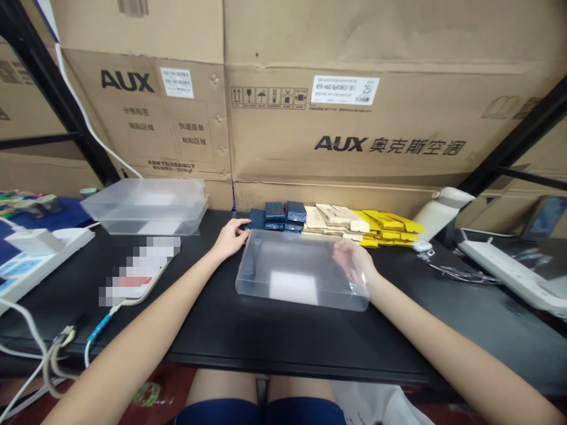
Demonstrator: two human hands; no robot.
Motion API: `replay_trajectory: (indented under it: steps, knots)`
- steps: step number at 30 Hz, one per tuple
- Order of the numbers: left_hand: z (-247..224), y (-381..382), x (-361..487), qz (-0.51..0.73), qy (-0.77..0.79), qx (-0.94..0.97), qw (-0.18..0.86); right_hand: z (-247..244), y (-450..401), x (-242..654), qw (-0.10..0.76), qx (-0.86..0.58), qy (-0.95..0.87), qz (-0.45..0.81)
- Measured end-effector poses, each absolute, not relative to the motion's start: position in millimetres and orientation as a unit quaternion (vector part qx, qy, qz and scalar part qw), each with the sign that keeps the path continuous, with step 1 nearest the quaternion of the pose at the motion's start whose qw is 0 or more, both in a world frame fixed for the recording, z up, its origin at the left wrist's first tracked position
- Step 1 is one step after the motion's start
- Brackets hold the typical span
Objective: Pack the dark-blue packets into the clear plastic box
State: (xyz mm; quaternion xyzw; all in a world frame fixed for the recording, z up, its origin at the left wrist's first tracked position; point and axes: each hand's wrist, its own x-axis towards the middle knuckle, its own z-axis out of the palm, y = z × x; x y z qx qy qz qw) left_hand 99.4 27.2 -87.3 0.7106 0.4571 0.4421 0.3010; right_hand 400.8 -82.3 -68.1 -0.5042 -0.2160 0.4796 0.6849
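Fingers: clear rectangular plastic tray (292,254) gripped (right hand (359,262)); navy rectangular packet (257,219) touched (left hand (231,238), hold unclear) near bench's rear edge (216,217).

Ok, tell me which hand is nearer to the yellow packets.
Right. The right hand is at the clear plastic tray's right end, close in front of the yellow packets; the left hand is farther off, by the dark blue packets.
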Motion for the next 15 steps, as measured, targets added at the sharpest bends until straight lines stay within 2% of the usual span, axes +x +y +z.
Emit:
replay_trajectory:
  steps: [6,8,12,15]
  knots:
    - [-90,30,99,0.421,0.481,0.711,0.294,-69,-82,401,0.685,-0.504,-0.218,0.48]
    - [-89,26,97,0.406,0.489,0.738,0.226,-69,-82,401,0.684,-0.503,-0.219,0.481]
    - [-83,16,95,0.37,0.467,0.803,0.021,-70,-81,402,0.682,-0.503,-0.22,0.483]
    - [-83,14,95,0.323,0.427,0.844,-0.007,-71,-81,402,0.683,-0.502,-0.22,0.482]
